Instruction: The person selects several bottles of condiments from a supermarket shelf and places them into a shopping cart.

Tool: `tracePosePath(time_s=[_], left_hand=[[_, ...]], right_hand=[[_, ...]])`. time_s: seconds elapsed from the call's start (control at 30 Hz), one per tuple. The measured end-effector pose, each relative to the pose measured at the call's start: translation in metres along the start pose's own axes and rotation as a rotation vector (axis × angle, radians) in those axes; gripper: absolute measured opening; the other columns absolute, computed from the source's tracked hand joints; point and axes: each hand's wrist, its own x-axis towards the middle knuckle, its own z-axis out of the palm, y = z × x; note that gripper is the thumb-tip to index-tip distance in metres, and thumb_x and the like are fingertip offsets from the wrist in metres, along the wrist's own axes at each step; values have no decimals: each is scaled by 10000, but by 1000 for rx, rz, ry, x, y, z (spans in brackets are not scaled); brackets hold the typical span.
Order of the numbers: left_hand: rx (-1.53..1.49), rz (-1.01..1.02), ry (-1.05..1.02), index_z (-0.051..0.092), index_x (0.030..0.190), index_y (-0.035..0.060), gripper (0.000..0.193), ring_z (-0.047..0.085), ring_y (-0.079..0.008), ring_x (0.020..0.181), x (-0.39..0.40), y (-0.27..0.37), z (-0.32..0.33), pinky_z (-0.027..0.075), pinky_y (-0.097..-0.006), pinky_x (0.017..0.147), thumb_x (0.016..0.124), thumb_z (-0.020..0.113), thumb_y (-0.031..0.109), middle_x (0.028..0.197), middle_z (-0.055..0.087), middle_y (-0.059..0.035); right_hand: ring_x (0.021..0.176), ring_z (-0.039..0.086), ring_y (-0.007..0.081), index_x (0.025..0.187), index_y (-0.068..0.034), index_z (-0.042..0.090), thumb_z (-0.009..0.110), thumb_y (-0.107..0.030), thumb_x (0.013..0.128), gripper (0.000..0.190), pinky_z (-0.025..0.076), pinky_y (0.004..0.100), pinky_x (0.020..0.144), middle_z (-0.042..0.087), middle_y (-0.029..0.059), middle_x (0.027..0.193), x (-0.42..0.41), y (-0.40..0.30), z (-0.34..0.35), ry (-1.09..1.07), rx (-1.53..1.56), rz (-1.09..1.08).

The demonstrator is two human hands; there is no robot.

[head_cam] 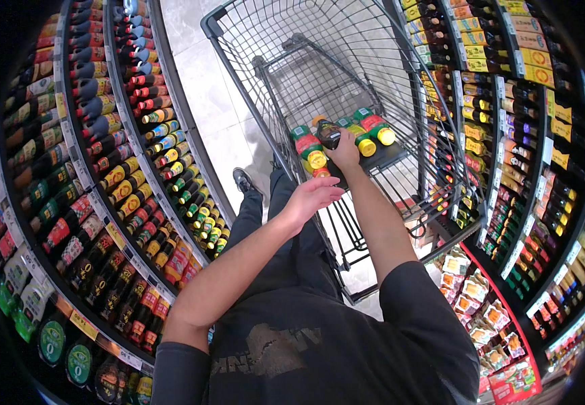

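Note:
My right hand (344, 151) is in the cart's near end, closed around the lower part of a dark sauce bottle (328, 132), whose orange cap points away from me. Fingers extended, my empty left hand (315, 198) hovers by the cart's near left side. Left of the held bottle lies a red-labelled bottle (307, 146) with a yellow cap. Another bottle, partly hidden, shows a red-and-yellow cap (321, 172) below it. To the right lie a yellow-labelled bottle (357, 135) and a red-labelled bottle (373, 123). A black panel (389, 154) is beneath these bottles.
The wire shopping cart (282, 104) stands in front of me on a tiled floor (211, 101). Shelves of bottles (90, 152) line my left, and more bottle shelves (505, 131) rise at right. Near right, a red-edged display (517, 329) holds packaged goods. Another person's shoe (242, 179) shows left of the cart.

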Motion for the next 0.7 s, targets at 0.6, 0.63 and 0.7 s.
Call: tracePosePath(time_s=[0.6,0.63,0.7], left_hand=[[-174,131,86,420,1371,62,411,587,-240,1147,-150,-19,-111,485,-388,964,978,456,176,1266,586,-154],[-212,161,101,401,1382,64,430,587,-242,1146,-162,-25,-122,494,-403,954,974,464,184,1264,588,-152],[-241,147,99,383,1413,104,472,577,-221,1157,-172,-32,-138,493,-420,961,969,494,220,1284,579,-109]], right_hand=[[1151,564,353,1328,-8,463,733,-130,724,673,442,398,989,575,227,1242,-59,11,-42,115,18,-272],[1157,565,347,1329,-1,462,683,-104,753,625,437,388,990,581,222,1237,-65,2,-52,83,78,-288],[1137,585,301,1302,-37,493,632,-50,784,536,444,361,963,611,185,1194,-58,23,-57,142,234,-332]])
